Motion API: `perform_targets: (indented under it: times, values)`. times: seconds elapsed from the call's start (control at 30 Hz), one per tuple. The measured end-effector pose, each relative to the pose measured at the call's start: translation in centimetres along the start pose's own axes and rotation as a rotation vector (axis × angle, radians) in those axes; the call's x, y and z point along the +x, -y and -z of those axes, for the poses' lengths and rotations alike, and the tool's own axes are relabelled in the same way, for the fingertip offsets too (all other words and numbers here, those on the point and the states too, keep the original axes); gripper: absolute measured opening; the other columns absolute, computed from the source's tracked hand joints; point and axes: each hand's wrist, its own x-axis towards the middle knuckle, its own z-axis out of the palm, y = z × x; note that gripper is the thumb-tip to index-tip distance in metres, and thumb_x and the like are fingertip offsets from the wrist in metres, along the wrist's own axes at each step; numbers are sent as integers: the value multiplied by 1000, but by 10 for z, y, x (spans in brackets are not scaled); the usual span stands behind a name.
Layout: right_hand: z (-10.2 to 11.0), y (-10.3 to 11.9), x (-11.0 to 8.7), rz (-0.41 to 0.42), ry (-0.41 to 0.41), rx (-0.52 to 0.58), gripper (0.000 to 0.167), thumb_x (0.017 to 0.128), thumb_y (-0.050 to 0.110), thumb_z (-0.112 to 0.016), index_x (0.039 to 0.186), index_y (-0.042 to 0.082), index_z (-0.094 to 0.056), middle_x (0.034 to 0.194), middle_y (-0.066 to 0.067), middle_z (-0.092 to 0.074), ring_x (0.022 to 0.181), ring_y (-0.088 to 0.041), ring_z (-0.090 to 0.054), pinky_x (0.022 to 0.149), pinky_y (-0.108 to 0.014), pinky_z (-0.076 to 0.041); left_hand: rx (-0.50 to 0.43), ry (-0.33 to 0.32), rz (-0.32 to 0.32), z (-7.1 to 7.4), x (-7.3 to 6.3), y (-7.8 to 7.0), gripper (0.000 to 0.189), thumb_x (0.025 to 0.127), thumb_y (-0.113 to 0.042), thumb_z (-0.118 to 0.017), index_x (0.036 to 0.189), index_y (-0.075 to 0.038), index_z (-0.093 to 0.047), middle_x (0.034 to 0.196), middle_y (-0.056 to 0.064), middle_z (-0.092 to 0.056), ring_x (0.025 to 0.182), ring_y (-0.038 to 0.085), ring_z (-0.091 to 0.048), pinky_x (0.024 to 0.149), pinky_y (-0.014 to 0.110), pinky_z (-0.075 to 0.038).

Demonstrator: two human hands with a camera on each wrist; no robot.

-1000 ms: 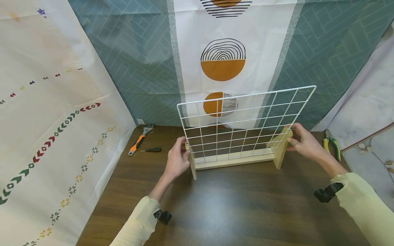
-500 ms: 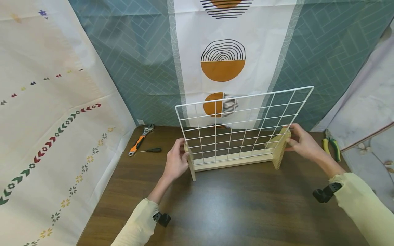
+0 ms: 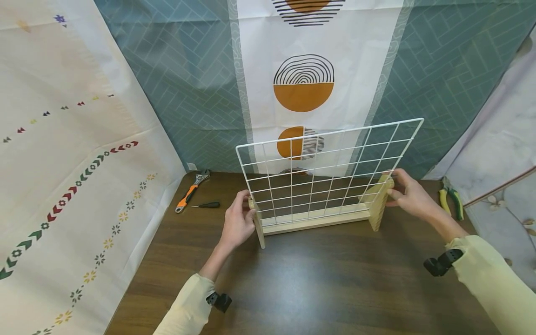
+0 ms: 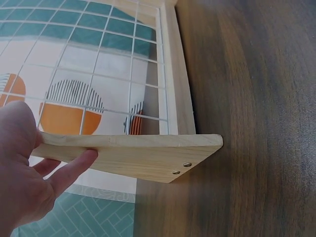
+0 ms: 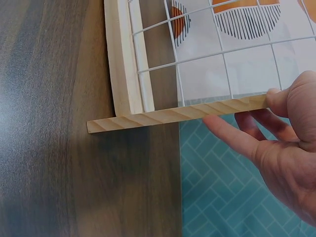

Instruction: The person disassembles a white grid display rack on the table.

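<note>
While left grip is pinching left end panel and right grip is pinching right end panel, rack is standing near tabletop's back edge. Risk: uneven pulling could be twisting panels, straining fasteners; backward pushing could be tipping rack.

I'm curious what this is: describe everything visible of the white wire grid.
The white wire grid has thin bars, open rectangles, rounded outer corners, and looks like coated metal. It stands roughly upright, rising above two wooden side panels that flank it, lower edge along the wooden crossbar. The left grip and right grip hold those panels; whether either touches the grid is unclear.
</note>
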Motion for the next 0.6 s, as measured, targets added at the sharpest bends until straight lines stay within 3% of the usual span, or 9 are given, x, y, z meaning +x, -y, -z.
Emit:
perform_targets:
  times: [0.37,0.6]
  values:
    - [-3,-1,2,-4,4,12,45,100,-14,-41,142,-8,-25,127,-37,-41,119,-57,-44,75,-52,-56,3,-8,-15,3,-4,1,47,86,17,-63,126,-2,-47,111,21,-61,90,33,-70,73,42,-58]
    - [-5,1,4,-3,12,14,43,100,-14,-40,141,-8,-25,128,-38,-40,120,-58,-44,75,-49,-57,1,-1,13,6,-7,0,47,86,17,-62,126,-3,-47,111,19,-62,92,32,-70,75,41,-58]
